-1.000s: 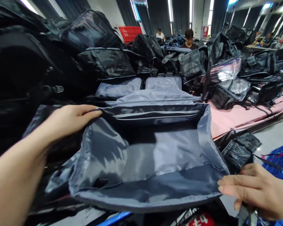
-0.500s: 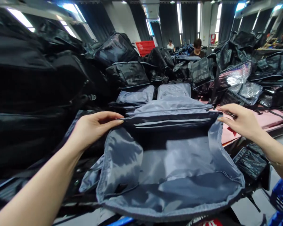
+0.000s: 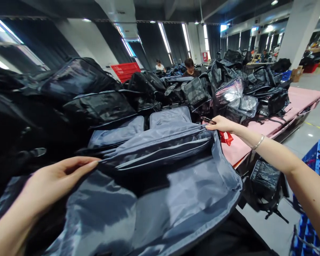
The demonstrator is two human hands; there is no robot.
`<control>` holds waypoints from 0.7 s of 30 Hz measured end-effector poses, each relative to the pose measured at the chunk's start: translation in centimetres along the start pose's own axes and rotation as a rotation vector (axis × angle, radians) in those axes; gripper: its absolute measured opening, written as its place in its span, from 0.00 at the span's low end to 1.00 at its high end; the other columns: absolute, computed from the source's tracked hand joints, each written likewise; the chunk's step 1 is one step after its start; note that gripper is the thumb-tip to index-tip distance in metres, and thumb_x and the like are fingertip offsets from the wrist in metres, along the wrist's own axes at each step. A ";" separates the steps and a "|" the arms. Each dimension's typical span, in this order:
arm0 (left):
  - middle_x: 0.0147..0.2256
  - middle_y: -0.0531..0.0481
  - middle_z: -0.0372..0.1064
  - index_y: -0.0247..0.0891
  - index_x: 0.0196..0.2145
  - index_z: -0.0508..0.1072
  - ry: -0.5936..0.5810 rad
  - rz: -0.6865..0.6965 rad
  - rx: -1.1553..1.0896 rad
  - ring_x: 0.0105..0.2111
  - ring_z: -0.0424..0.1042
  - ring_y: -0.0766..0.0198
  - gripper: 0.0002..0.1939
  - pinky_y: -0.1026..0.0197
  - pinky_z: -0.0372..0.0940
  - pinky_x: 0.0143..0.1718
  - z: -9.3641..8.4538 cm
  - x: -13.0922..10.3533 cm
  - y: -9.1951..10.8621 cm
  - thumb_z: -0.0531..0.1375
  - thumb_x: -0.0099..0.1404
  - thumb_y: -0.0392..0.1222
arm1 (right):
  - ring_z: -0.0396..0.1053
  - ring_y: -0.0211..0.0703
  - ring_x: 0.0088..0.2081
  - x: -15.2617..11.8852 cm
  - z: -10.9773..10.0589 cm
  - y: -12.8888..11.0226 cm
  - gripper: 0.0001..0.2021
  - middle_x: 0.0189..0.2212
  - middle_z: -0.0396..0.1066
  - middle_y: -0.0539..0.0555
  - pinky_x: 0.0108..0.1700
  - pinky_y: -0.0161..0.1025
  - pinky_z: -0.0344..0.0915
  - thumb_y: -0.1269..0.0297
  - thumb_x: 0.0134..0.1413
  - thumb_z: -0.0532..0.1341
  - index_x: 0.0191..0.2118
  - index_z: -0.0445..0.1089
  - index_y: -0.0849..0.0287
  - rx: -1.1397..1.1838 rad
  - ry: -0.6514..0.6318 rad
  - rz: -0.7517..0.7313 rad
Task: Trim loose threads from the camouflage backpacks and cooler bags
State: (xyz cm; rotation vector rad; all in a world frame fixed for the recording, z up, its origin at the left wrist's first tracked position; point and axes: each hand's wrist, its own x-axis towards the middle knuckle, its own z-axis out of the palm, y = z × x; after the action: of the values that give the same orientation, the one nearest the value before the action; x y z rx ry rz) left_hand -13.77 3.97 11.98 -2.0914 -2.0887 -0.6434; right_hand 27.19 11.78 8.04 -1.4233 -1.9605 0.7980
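A large backpack (image 3: 188, 181) lies wide open in front of me, its shiny grey-blue lining facing up and slim pockets along its far wall. My left hand (image 3: 56, 177) pinches the far left corner of its opening between thumb and fingers. At the far right corner, my right hand (image 3: 221, 124) is closed on the edge. A small dark tool (image 3: 208, 120), perhaps thread snips, pokes out from the right fingers; its full shape is hidden. Just under that hand shows a red strip (image 3: 226, 138). The bag's near left part runs out of view.
Black and camouflage bags (image 3: 96, 106) are heaped left and ahead. A pink-topped table (image 3: 304, 97) runs to the right, with a blue crate (image 3: 310, 156) and a dark bag (image 3: 265, 181) on the floor beside it. Two people (image 3: 190, 69) are farther back, near a red crate (image 3: 125, 71).
My view has swung right, showing more floor and table. The bag now sits lower left and tilted, its right corner higher than its left. Both hands keep their grip on the corners.
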 end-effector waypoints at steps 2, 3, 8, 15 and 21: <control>0.32 0.50 0.75 0.41 0.34 0.76 -0.017 0.113 0.076 0.32 0.72 0.57 0.18 0.57 0.67 0.35 0.1 0.5 0.5 0.52 0.56 0.52 | 0.52 0.31 0.19 0.0 0.3 -0.3 0.18 0.16 0.55 0.45 0.23 0.32 0.49 0.52 0.44 0.61 0.18 0.61 0.61 -0.049 0.045 -0.022; 0.34 0.48 0.74 0.41 0.34 0.76 0.002 0.215 0.107 0.35 0.72 0.55 0.18 0.55 0.67 0.39 0.3 0.7 1.0 0.51 0.57 0.52 | 0.53 0.32 0.20 -0.1 0.4 -0.3 0.17 0.16 0.56 0.45 0.23 0.32 0.49 0.53 0.46 0.60 0.18 0.61 0.61 -0.088 0.078 -0.039; 0.40 0.45 0.72 0.39 0.42 0.74 0.028 0.693 0.082 0.38 0.70 0.59 0.19 0.58 0.66 0.40 2.2 1.0 4.9 0.48 0.64 0.50 | 0.63 0.35 0.24 -1.4 1.4 0.0 0.11 0.20 0.66 0.48 0.28 0.32 0.54 0.61 0.50 0.59 0.22 0.69 0.61 -0.248 0.271 -0.198; 0.38 0.46 0.72 0.39 0.45 0.71 0.206 1.078 0.106 0.35 0.68 0.64 0.19 0.62 0.66 0.35 4.7 0.4 6.1 0.44 0.65 0.31 | 0.69 0.34 0.34 -4.2 2.3 -0.3 0.14 0.40 0.72 0.50 0.29 0.29 0.57 0.72 0.52 0.57 0.44 0.71 0.52 -0.602 0.323 -0.722; 0.38 0.45 0.72 0.39 0.49 0.67 0.329 1.218 0.211 0.36 0.68 0.62 0.17 0.60 0.66 0.38 4.2 -2.0 5.4 0.49 0.64 0.30 | 0.61 0.30 0.22 -4.5 3.3 -0.3 0.15 0.27 0.69 0.48 0.23 0.31 0.50 0.76 0.56 0.52 0.42 0.71 0.52 -0.839 0.347 -1.060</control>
State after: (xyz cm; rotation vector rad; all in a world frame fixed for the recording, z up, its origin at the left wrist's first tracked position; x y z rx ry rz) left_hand -7.51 3.41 8.57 -2.3597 -0.4494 -0.4564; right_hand 25.71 6.99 5.64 -0.5644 -2.3942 -0.7563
